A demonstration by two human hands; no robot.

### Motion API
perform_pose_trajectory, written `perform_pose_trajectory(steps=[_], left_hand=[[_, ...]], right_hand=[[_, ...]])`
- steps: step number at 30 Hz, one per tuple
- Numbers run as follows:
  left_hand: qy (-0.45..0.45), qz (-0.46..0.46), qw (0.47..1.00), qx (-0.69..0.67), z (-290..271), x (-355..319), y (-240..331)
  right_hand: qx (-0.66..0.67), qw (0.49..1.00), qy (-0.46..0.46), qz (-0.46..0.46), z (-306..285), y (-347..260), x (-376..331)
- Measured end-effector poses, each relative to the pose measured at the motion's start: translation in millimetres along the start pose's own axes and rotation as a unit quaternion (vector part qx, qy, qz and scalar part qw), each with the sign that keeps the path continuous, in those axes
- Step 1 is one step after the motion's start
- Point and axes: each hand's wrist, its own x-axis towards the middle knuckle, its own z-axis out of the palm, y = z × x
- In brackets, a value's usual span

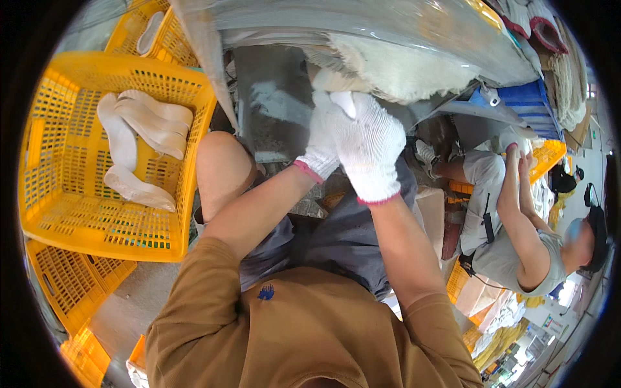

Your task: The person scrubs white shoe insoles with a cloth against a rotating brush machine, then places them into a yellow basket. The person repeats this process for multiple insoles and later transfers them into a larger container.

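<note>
My left hand [321, 132] and my right hand [372, 142] are pressed together in white knit gloves with pink cuffs. Both are closed around a pale beige piece [333, 81], mostly covered by the gloves, so its full shape is hidden. Its far end meets the fringe of a fluffy white buffing wheel [404, 68] under a grey, plastic-wrapped machine hood [362, 26]. Whether the wheel is turning, I cannot tell.
On the left, a yellow plastic crate [123, 242] holds several off-white wedge shoe soles [152, 123]. More yellow crates [65, 278] lie below and behind it. At right, a seated co-worker [530, 239] works with gloved hands. White gloves [546, 32] hang at the upper right.
</note>
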Motion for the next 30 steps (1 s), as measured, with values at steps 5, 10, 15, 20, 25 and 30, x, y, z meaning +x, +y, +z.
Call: perform_pose_trajectory(steps=[5, 10, 15, 20, 25, 30], left_hand=[[0.005, -0.389, 0.803, -0.451, -1.0, 14.8, 15.4], [-0.018, -0.288, 0.817, -0.499, -20.3, 44.7, 50.2], [-0.050, -0.291, 0.813, -0.501, -32.3, 23.3, 43.6], [-0.031, -0.402, 0.745, -0.531, -13.8, -30.4, -3.9], [-0.047, -0.330, 0.796, -0.505, -31.9, 32.1, -3.0], [-0.003, -0.260, 0.858, -0.444, -47.0, 38.8, 23.4]], right_hand=[[0.166, 0.958, -0.222, 0.079, -43.9, -17.6, -6.8], [0.162, 0.953, -0.253, 0.026, -50.8, -24.7, -14.3], [0.521, 0.705, -0.333, 0.348, -50.1, -18.6, -4.9], [0.258, 0.916, -0.220, 0.214, -88.3, -41.8, -136.8], [0.181, 0.953, -0.187, 0.153, -64.1, -25.4, -88.8], [0.191, 0.968, -0.117, 0.118, -57.4, -30.5, -44.6]])
